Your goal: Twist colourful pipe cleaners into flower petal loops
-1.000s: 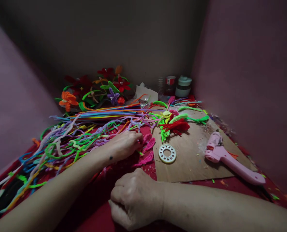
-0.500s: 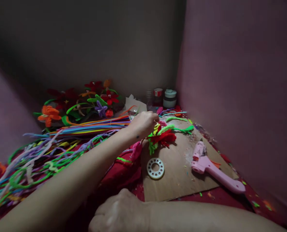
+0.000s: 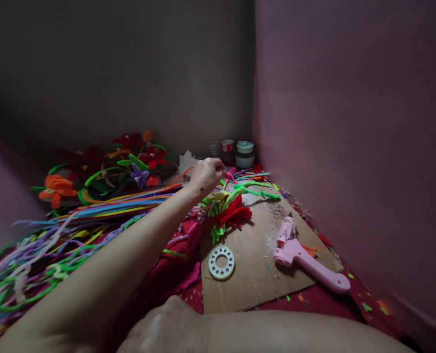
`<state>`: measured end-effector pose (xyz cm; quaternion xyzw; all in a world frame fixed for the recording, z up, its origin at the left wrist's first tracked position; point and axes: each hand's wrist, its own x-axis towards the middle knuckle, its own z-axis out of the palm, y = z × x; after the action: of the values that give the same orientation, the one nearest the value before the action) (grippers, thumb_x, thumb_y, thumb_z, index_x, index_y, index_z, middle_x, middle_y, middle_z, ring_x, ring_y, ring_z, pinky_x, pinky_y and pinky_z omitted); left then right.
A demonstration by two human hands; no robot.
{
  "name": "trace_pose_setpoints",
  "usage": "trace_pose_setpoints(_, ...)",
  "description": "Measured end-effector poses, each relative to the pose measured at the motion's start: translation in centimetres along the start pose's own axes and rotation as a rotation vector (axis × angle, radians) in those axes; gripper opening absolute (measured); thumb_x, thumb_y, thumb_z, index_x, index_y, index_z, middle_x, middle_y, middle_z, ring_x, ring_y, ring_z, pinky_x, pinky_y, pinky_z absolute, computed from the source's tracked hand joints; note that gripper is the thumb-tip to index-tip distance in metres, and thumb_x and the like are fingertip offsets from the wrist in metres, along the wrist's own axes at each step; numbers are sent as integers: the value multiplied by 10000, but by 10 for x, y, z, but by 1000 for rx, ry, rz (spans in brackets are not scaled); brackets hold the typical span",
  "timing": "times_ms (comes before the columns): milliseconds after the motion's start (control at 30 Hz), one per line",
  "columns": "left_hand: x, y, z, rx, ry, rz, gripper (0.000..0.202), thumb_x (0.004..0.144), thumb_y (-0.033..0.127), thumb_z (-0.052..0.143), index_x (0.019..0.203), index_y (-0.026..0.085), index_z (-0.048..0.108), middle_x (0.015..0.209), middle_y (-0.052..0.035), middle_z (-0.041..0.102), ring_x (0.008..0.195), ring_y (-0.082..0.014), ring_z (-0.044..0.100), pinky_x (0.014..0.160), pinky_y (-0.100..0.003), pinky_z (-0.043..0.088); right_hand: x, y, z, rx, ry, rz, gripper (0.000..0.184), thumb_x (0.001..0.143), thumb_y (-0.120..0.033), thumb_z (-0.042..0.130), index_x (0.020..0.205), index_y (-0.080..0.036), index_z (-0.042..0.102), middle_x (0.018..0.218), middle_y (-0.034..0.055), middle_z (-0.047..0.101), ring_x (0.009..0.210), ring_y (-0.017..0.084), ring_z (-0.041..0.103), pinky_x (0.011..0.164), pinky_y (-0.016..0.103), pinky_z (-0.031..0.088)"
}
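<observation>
My left hand [image 3: 208,174] reaches forward over the far left corner of a wooden board, fingers pinched together at the end of a pink fuzzy pipe cleaner piece [image 3: 230,176]. Just below it on the board lies a bunch of red [image 3: 235,213] and green [image 3: 218,228] pipe cleaner pieces, with longer green stems [image 3: 262,194] pointing right. My right hand [image 3: 162,326] is low in front of me, closed, back of the hand up; its fingers and anything in them are hidden.
A white ring with holes [image 3: 221,263] and a pink glue gun [image 3: 306,257] lie on the board [image 3: 247,291]. Loose pipe cleaners [image 3: 126,201] spread to the left. Pipe cleaner flowers [image 3: 58,190], a lidded cup [image 3: 245,154] and walls [image 3: 350,122] stand behind and right.
The view has turned slightly right. My left hand has moved up and away from the red and green bunch with the pink piece. My right hand stays low and closed.
</observation>
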<state>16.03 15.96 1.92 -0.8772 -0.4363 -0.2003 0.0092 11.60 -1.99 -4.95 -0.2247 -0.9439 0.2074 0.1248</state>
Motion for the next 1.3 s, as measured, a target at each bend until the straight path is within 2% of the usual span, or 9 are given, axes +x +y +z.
trace_pose_setpoints(133, -23, 4, -11, 131, 242, 42, 241, 846, 214, 383, 896, 150, 609, 890, -86, 631, 786, -174, 583, 693, -268, 424, -2, -4, 16, -20, 176, 32, 221, 759, -302, 448, 640, -179, 588, 721, 26, 694, 643, 167, 642, 427, 223, 431)
trace_pose_setpoints(400, -35, 9, -2, 420, 72, 691, 268, 892, 152, 274, 963, 96, 526, 997, -138, 537, 899, -189, 524, 725, -276, 444, -5, -8, 15, -45, 274, 65, 283, 761, -350, 448, 660, -161, 633, 700, 34, 696, 631, 172, 643, 478, 233, 455)
trace_pose_setpoints(600, -17, 14, 3, 282, 200, 551, 244, 868, 97, 306, 957, 94, 534, 1033, -127, 532, 923, -166, 515, 755, -255, 442, -3, -5, 20, -32, 284, 51, 276, 754, -368, 458, 663, -170, 629, 663, 39, 684, 618, 171, 635, 515, 239, 476)
trace_pose_setpoints(733, -17, 17, -29, 75, 343, 250, 169, 815, 118, 413, 810, 113, 582, 892, -77, 571, 778, -131, 531, 717, -243, 422, -5, -6, 17, -11, 252, 50, 289, 769, -357, 438, 681, -162, 632, 688, 45, 688, 634, 165, 629, 515, 231, 462)
trace_pose_setpoints(800, -30, 16, -57, -29, 238, 232, 141, 770, 122, 462, 777, 129, 602, 778, -28, 582, 708, -111, 520, 677, -220, 401, -6, -8, 12, -1, 169, 55, 298, 775, -346, 429, 697, -146, 636, 691, 53, 688, 638, 161, 625, 496, 218, 440)
trace_pose_setpoints(900, -61, 9, -91, -144, -186, 229, 134, 745, 169, 500, 759, 152, 632, 673, 12, 575, 610, -88, 489, 591, -196, 359, -8, -9, 5, 38, 55, 46, 272, 768, -298, 432, 709, -128, 636, 698, 64, 688, 634, 139, 616, 463, 184, 397)
trace_pose_setpoints(1000, -92, -3, -97, -216, -554, 239, 138, 732, 173, 505, 699, 168, 639, 604, 29, 552, 565, -79, 469, 538, -180, 332, -10, -10, 5, 34, 98, 54, 268, 764, -304, 434, 711, -137, 637, 693, 63, 685, 615, 142, 610, 436, 192, 363)
trace_pose_setpoints(1067, -108, -9, -87, -190, -654, 244, 157, 741, 162, 488, 709, 166, 641, 630, 18, 551, 592, -86, 474, 544, -179, 336, -10, -11, 8, 4, 145, 85, 299, 773, -339, 422, 713, -148, 643, 670, 63, 683, 575, 155, 601, 427, 220, 346)
trace_pose_setpoints(1300, -108, 6, -48, -99, -333, 153, 189, 804, 216, 454, 884, 168, 618, 703, -6, 602, 607, -104, 524, 562, -196, 366, -8, -9, 14, -5, 158, 59, 287, 772, -307, 417, 687, -149, 641, 621, 56, 665, 526, 138, 556, 454, 229, 356)
